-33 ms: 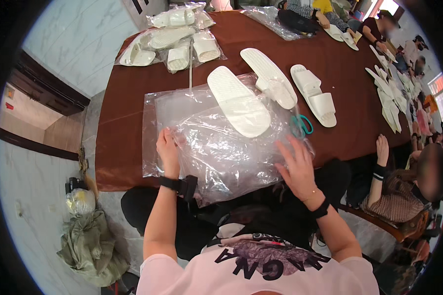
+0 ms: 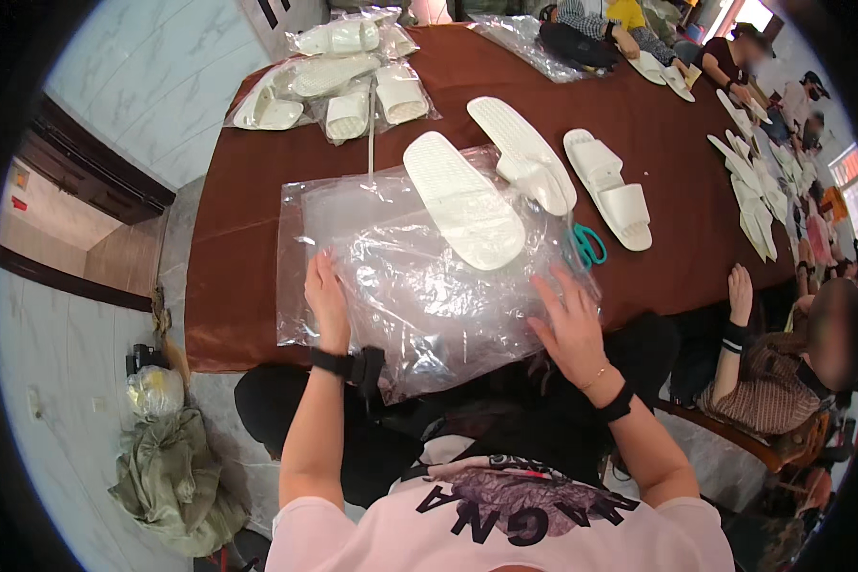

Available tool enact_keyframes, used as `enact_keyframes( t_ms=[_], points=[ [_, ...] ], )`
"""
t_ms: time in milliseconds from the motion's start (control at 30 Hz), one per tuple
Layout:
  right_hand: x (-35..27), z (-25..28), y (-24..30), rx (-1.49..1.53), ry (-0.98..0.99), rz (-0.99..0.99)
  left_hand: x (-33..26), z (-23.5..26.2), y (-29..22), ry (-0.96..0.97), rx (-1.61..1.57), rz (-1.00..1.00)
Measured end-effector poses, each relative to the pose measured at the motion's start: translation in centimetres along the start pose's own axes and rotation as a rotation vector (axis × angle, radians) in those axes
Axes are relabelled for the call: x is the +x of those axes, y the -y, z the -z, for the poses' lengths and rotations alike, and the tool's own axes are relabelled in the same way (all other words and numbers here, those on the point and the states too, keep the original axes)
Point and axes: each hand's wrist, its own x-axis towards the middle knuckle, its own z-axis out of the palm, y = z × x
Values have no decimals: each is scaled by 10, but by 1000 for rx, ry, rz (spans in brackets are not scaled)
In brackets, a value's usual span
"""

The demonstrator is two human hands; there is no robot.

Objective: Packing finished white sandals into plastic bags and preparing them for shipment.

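Note:
A clear plastic bag [image 2: 429,315] lies crumpled over flatter bags at the table's near edge. My left hand [image 2: 328,300] has its fingers closed at the bag's left side, seemingly pinching the film. Fingers spread, my right hand [image 2: 570,324] rests on the bag's right part. Just beyond, a white slipper [image 2: 462,200] lies sole up across the bags. Next to it a second white slipper [image 2: 524,157] lies tilted, its strap toward me. A third slipper [image 2: 608,186] sits strap up on the right. Teal-handled scissors [image 2: 589,245] are partly tucked under the film near my right hand.
Bagged white slippers [image 2: 348,76] are grouped at the far left of the brown-covered table [image 2: 234,238]. More slippers [image 2: 748,191] line the right side, where other people work. A person's hand [image 2: 740,291] rests at the right edge. A green sack [image 2: 176,477] lies on the floor.
The clear film has drawn back slightly from the middle slipper's strap, which shows more plainly. My right hand has shifted a little left. My left hand stays nearly still.

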Motion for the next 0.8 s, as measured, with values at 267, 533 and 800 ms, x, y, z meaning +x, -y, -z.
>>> enact_keyframes(
  t_ms=[267,533,800],
  points=[
    [10,-32,-7,-18,66,-60,-31,3,-17,-19,5,126],
    [34,-42,25,-50,93,98,35,13,-27,6,-36,-25],
    [73,-53,37,263,47,-101,50,24,-25,-89,575,-579]
  ],
)
